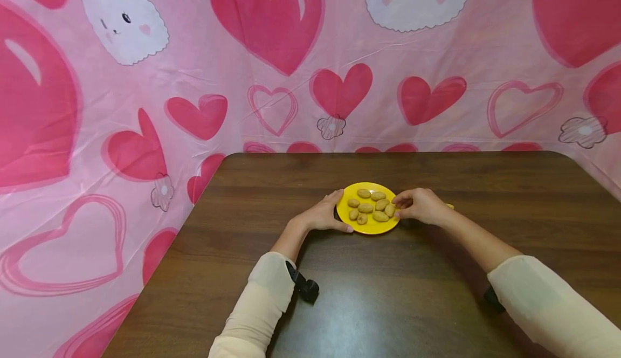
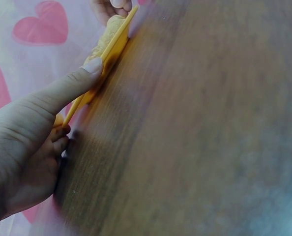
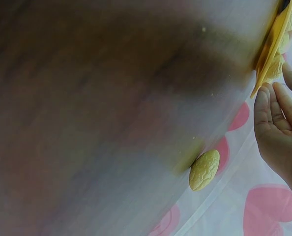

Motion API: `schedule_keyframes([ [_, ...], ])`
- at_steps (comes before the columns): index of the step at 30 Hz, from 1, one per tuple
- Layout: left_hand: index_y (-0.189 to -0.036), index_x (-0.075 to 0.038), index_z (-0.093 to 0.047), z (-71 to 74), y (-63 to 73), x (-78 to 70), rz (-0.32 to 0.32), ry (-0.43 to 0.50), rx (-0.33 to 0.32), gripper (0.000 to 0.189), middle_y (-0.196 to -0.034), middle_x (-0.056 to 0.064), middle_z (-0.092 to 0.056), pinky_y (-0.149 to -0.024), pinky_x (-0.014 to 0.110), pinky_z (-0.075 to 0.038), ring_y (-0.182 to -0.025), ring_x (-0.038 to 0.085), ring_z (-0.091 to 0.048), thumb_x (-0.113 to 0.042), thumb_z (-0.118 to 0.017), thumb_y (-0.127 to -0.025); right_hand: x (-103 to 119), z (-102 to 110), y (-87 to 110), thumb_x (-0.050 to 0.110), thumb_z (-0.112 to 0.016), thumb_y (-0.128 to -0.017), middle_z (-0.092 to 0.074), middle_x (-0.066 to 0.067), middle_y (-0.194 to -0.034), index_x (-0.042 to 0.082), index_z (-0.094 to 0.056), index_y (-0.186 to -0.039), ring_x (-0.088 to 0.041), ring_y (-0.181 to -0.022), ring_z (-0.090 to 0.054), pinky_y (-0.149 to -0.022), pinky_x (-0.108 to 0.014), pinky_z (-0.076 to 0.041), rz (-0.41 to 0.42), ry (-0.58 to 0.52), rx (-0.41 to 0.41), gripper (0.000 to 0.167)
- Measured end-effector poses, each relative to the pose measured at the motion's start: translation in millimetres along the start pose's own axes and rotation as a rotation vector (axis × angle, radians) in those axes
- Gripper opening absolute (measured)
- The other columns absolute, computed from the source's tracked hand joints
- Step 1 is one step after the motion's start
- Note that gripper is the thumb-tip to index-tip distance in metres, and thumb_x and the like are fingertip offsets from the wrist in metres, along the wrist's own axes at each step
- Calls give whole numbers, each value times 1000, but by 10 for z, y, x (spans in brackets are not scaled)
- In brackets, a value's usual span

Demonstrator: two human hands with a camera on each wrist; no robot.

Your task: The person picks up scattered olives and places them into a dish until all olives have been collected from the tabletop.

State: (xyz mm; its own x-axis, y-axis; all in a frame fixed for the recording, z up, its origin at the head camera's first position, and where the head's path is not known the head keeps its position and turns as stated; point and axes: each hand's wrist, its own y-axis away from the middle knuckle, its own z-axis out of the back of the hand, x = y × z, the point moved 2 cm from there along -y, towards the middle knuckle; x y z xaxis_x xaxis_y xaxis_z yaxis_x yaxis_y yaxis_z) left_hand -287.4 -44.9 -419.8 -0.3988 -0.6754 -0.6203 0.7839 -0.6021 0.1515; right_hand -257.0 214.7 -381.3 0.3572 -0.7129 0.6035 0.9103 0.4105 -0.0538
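Note:
A round yellow plate [image 1: 343, 207] carries several tan, oval, wrinkled nut-like pieces [image 1: 365, 208]. My left hand [image 1: 321, 215] grips the plate's left side, its thumb along the near rim and the other fingers round the left edge. At the right rim is my right hand [image 1: 421, 206], thumb and fingers spread a little apart, fingertips close beside the rightmost piece [image 1: 390, 210]. In the right wrist view that piece lies on the plate against a fingertip. Another loose oval piece [image 3: 204, 170] lies on the table beyond the right wrist, mostly hidden in the head view.
The brown wooden table [image 1: 271, 185] has rounded far corners. Pink cloth with hearts [image 1: 339, 91] hangs behind it and along its left side. Black wrist cameras [image 1: 306, 289] are strapped at both cream sleeves [image 1: 252, 309].

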Motion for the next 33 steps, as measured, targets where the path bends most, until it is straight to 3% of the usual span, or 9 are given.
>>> schedule_keyframes([
  [17, -149, -9, -8, 0, -5, 9, 1, 7, -2, 109, -154, 5, -7, -111, 37, -9, -139, 23, -5, -46, -75, -72, -69, 91, 77, 13, -74, -78, -68, -11, -90, -7, -65, -103, -23, -80, -63, -70, -33, -53, -26, -40, -3, 33],
  [33, -149, -9, -9, 0, -11, 15, -1, -3, -1, 109, -154, 5, -8, -111, 37, -11, -139, 22, -6, -47, -75, -72, -162, 273, 185, 14, -73, -79, -67, -6, -84, -7, -64, -107, -20, -77, -61, -63, -25, -49, -76, -42, -64, 35],
])
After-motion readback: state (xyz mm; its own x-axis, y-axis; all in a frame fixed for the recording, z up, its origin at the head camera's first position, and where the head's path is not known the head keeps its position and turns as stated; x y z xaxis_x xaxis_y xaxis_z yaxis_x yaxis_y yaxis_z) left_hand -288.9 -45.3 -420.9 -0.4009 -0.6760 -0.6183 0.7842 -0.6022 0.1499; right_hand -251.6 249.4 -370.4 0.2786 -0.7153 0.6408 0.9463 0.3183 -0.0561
